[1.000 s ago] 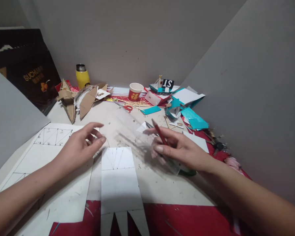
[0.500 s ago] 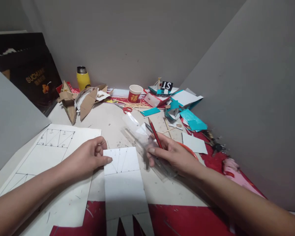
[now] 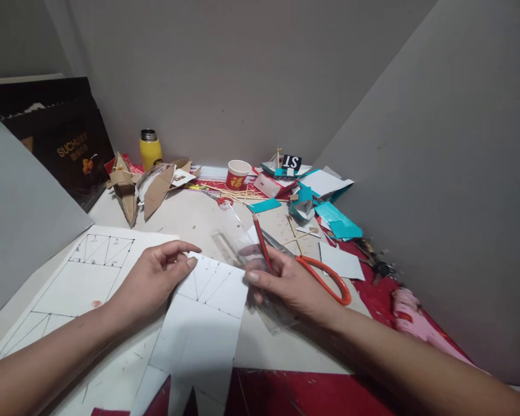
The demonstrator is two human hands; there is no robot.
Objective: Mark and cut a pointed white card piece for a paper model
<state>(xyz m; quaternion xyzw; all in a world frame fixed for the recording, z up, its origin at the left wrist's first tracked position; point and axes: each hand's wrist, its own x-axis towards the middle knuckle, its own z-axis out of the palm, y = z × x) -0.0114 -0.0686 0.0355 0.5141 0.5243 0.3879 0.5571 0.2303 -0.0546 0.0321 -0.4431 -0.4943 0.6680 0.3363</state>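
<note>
In the lower centre, left hand point(image 3: 162, 274) pinches paper point(image 3: 203, 329) and right hand point(image 3: 286, 283) grips a pencil point(image 3: 262, 240), seemingly positioning the sheet, calling for steadiness.

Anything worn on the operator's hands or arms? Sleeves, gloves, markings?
Left hand and right hand: five-fingered, no gloves, rings or cables visible. Left forearm and right forearm: bare to the frame edge, no sleeves, watch or bracelet in sight, no clear markings.
</note>
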